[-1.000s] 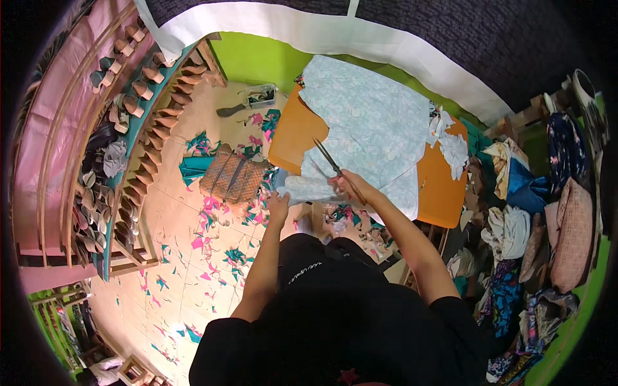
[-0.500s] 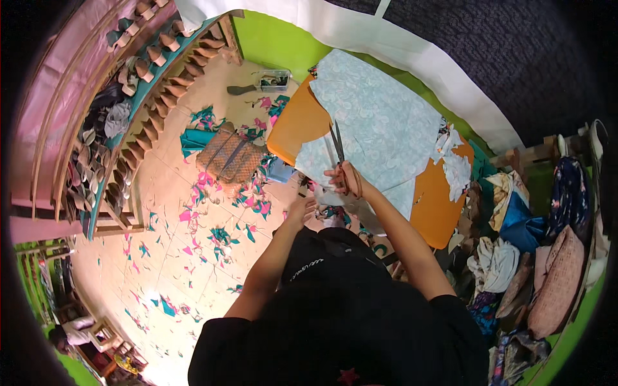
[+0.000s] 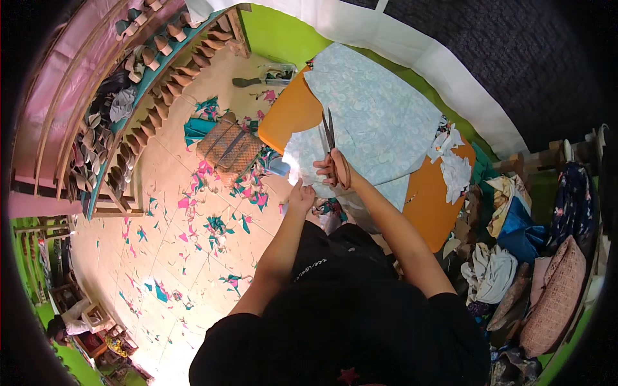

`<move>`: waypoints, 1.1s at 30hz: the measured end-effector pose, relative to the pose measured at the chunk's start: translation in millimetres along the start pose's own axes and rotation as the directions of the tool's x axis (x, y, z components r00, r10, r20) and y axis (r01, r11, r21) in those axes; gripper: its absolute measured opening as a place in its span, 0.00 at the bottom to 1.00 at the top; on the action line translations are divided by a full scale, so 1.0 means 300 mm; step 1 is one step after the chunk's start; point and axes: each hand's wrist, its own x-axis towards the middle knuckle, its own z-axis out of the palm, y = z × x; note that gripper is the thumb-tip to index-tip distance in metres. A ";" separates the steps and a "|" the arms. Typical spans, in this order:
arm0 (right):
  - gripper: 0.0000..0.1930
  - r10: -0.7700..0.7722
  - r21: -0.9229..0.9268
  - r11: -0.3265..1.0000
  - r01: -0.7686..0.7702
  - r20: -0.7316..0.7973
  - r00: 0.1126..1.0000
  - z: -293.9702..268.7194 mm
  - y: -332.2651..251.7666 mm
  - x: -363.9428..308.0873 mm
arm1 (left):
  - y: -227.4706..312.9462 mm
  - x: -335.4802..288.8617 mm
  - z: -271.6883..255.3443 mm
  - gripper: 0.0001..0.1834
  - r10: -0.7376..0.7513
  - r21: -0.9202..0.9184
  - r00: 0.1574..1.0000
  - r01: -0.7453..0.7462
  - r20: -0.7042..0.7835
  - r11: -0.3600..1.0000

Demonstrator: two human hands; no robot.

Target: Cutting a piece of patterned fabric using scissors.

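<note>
A pale blue patterned cloth [image 3: 380, 109] lies spread over an orange-yellow table [image 3: 434, 215], its near left part hanging at the table's edge. My right hand [image 3: 340, 172] is wrapped round the handles of a pair of scissors [image 3: 330, 132]. Their dark blades are slightly parted and point away from me, above the cloth. Beside the cloth's near left corner is my left hand [image 3: 300, 196], palm up with fingers apart and thumb raised. Whether its fingertips touch the cloth is hard to see.
White cloth scraps [image 3: 455, 170] lie on the table's right side. A brown checked bag [image 3: 226, 149] stands on the floor among pink and teal scraps [image 3: 219, 225]. Shoe lasts line a rack [image 3: 145, 80] at the left. Garments and fabrics [image 3: 492, 270] are heaped at the right.
My left hand has moved up toward the cloth's near left corner. The right hand and scissors have shifted slightly left and away from me. The cloth's near edge has shifted.
</note>
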 end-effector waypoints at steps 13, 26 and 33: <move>0.28 0.255 -0.575 0.800 -0.171 0.067 0.965 -0.036 -0.134 -0.267 | -0.036 -0.272 0.162 0.12 0.113 0.019 0.976 -0.111 -0.188 0.994; 0.39 0.761 -0.711 0.438 -0.550 -0.033 0.648 -0.071 -0.095 -0.309 | -0.085 -0.365 0.254 0.18 0.422 0.193 0.856 -0.379 -0.299 0.905; 0.37 0.703 -0.684 0.547 -0.482 0.062 0.709 -0.106 -0.030 -0.223 | -0.098 -0.359 0.251 0.25 0.466 0.236 0.858 -0.418 -0.216 0.877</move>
